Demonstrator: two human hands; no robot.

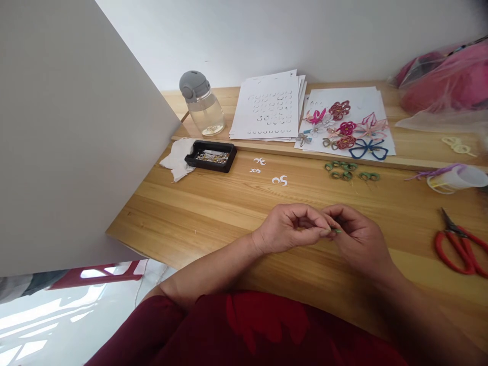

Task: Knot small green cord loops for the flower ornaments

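Left of the red scissors (460,234), a green piece (336,231) is being pinched, left hand (292,229) and right hand (360,239) fingertips pressed together.

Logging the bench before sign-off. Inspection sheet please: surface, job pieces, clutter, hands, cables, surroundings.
Surface: wooden table, raised ledge at back.
Job pieces: small green piece at the fingertips; green looped pieces lie beyond the hands.
Clutter: white cutouts, black tray of small bits, bottle, printed sheets, flower-like ornaments, cup, red-handled scissors.
Left hand: thumb and finger pinched on the green piece.
Right hand: fingers curled at the same piece; grip partly hidden.
Cables: nothing seen.
Surroundings: grey panel left, bagged pink material far right, bright floor lower left.
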